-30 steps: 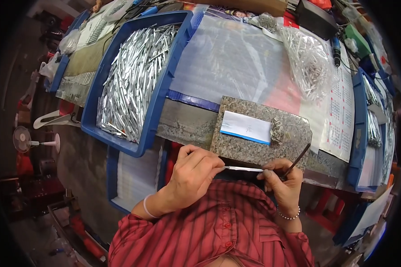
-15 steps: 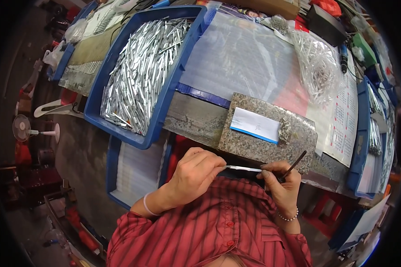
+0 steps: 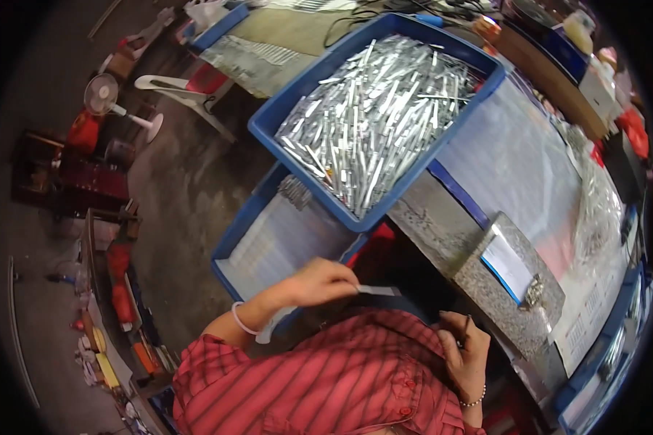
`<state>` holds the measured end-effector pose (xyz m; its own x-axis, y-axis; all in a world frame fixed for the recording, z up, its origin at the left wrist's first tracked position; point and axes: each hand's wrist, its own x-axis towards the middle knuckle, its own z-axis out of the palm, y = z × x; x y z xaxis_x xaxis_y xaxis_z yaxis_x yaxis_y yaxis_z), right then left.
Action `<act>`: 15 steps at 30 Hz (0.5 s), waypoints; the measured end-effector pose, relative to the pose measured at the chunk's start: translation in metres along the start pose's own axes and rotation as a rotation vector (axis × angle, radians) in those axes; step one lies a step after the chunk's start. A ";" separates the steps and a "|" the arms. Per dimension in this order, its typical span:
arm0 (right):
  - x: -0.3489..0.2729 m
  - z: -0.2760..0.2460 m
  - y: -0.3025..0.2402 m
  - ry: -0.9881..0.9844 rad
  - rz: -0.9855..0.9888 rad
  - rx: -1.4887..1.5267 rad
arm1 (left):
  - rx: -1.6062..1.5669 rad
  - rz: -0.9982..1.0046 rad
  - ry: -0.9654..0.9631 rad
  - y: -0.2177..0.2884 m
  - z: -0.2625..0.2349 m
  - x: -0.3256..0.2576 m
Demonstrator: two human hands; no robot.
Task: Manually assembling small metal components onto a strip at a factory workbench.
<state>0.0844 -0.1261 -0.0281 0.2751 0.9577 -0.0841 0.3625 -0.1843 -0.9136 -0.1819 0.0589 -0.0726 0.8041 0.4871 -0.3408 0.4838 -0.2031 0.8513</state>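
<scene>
A thin, flat silver metal strip (image 3: 379,291) is pinched at one end by my left hand (image 3: 318,281), its other end pointing right. That hand is just in front of a lower blue tray (image 3: 228,246), lined with white sheeting, with a small bundle of metal strips (image 3: 295,191) at its far end. My right hand (image 3: 467,355) is near my chest, fingers curled. Only a dark bit of the thin stick-like tool (image 3: 468,317) shows at its fingertips. A large blue bin (image 3: 272,138) heaped with silver strips (image 3: 377,119) stands above the lower tray.
On the bench to the right, a granite slab (image 3: 479,272) bears a white pad (image 3: 508,268) with a blue edge and a small metal clump (image 3: 535,293). Behind it are plastic sheeting (image 3: 515,145) and a clear bag (image 3: 601,210). A white fan (image 3: 101,94) stands at far left.
The view has swung left. My left hand has drawn the strip away from my right hand, toward the lower tray. My right hand has let go of the strip's other end.
</scene>
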 end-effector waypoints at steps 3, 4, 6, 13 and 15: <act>0.004 0.005 -0.002 0.018 0.031 0.068 | 0.115 -0.221 0.454 -0.054 -0.036 -0.021; 0.007 0.005 -0.007 0.015 0.021 0.067 | 0.216 -0.167 0.632 -0.076 -0.046 -0.022; 0.014 0.006 -0.016 -0.082 -0.049 -0.053 | 0.417 -0.181 0.860 -0.107 -0.068 -0.016; 0.013 0.015 -0.019 -0.156 -0.042 -0.121 | 0.902 -0.182 1.110 -0.177 -0.108 0.039; 0.012 0.015 -0.018 -0.146 -0.060 -0.150 | 1.095 -0.284 1.046 -0.196 -0.114 0.044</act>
<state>0.0672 -0.1081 -0.0187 0.1209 0.9879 -0.0976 0.5062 -0.1459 -0.8500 -0.2813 0.2171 -0.2089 0.2770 0.8800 0.3858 0.9588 -0.2792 -0.0516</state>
